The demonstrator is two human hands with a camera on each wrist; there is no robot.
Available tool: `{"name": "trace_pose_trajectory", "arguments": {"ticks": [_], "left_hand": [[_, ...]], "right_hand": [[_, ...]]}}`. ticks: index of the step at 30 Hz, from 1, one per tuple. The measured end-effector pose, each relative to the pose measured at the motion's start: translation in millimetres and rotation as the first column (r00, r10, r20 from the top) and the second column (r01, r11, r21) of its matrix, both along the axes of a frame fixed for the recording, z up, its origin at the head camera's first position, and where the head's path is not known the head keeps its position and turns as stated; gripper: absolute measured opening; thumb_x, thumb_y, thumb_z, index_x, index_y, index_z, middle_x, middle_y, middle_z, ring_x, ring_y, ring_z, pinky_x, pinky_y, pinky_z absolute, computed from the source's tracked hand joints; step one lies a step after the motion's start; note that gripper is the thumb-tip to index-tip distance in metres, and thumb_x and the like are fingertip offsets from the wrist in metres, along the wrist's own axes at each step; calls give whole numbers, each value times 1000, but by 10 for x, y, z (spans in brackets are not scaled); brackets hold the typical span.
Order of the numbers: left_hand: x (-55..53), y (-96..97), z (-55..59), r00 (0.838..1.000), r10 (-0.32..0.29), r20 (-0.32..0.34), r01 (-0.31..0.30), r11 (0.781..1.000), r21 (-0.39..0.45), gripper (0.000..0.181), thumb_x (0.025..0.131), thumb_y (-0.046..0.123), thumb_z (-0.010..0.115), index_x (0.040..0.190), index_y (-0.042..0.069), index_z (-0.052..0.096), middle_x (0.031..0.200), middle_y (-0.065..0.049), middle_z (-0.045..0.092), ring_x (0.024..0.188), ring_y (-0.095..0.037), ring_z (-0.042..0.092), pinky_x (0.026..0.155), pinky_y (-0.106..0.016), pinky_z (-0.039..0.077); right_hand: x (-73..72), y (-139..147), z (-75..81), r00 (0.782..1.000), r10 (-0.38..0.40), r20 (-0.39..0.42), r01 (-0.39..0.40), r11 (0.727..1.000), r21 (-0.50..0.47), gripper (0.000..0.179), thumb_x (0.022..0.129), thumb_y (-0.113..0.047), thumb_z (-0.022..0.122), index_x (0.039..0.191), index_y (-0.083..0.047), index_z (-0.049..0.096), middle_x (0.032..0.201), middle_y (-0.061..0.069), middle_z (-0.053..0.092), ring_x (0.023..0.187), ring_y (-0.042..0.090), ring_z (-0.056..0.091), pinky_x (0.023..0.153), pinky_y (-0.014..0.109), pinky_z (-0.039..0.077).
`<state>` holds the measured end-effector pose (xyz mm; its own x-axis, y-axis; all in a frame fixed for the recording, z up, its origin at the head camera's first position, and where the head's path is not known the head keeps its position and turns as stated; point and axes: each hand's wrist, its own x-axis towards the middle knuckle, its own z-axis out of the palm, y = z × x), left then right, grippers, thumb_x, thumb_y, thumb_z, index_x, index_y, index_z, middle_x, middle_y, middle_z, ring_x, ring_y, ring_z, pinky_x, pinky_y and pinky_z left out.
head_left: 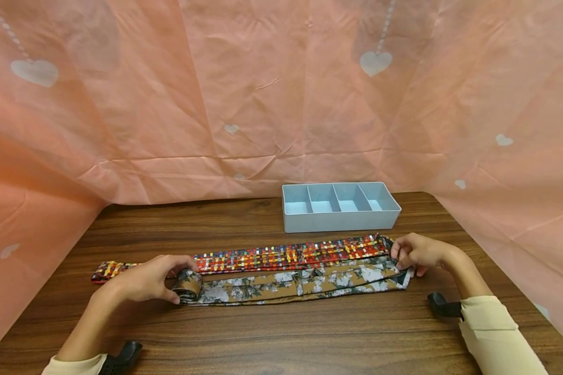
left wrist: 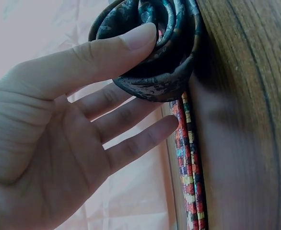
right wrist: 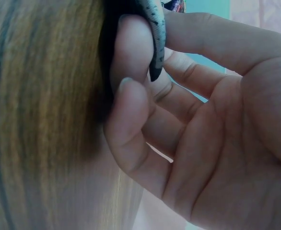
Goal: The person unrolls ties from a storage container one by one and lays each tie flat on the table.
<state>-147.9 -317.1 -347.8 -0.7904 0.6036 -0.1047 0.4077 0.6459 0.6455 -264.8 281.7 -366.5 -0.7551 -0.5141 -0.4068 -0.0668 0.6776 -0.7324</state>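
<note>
A brown necktie with white and grey flowers lies lengthwise on the table, its left end wound into a coil. My left hand holds that coil between thumb and fingers; the left wrist view shows the coil with the thumb on its side. At the other end, my right hand pinches the tie's wide tip, whose edge shows between the fingers in the right wrist view. Just behind lies a second necktie, checked in red, yellow and blue, laid out flat with its narrow part to the left.
A light blue organizer box with several compartments stands behind the ties, right of centre. Pink cloth with white hearts hangs around the back and sides of the wooden table. Black wrist mounts sit at the sleeves.
</note>
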Motion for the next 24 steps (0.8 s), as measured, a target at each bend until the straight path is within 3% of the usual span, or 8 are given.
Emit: {"name": "trace_pose_trajectory", "arguments": {"ticks": [11,16,24], "left_hand": [[13,76,-17,1000,-17,-24,16,999,-29,56,74,9,92,122,3,64,109,2,69,95,-8,60,81,-31,53],[15,114,-46,997,2,-72,-8,997,-80,57,72,12,94,122,6,66,113,2,70,103,-12,63,88,-34,53],[13,66,-12,994,5,-108,-9,999,-36,53,72,7,92,118,5,67,111,0,71,99,-9,61,83,-30,53]], "right_hand": [[9,-2,3,1000,1,7,-1,1000,-1,20,86,1,72,99,2,57,75,3,56,61,21,62,51,30,49],[6,-1,-5,1000,-5,10,5,1000,-3,20,86,2,72,99,2,57,75,3,56,61,21,62,51,30,48],[-6,15,-41,1000,4,-8,-4,1000,-7,19,85,4,70,99,3,57,74,1,53,60,21,61,51,30,48]]}}
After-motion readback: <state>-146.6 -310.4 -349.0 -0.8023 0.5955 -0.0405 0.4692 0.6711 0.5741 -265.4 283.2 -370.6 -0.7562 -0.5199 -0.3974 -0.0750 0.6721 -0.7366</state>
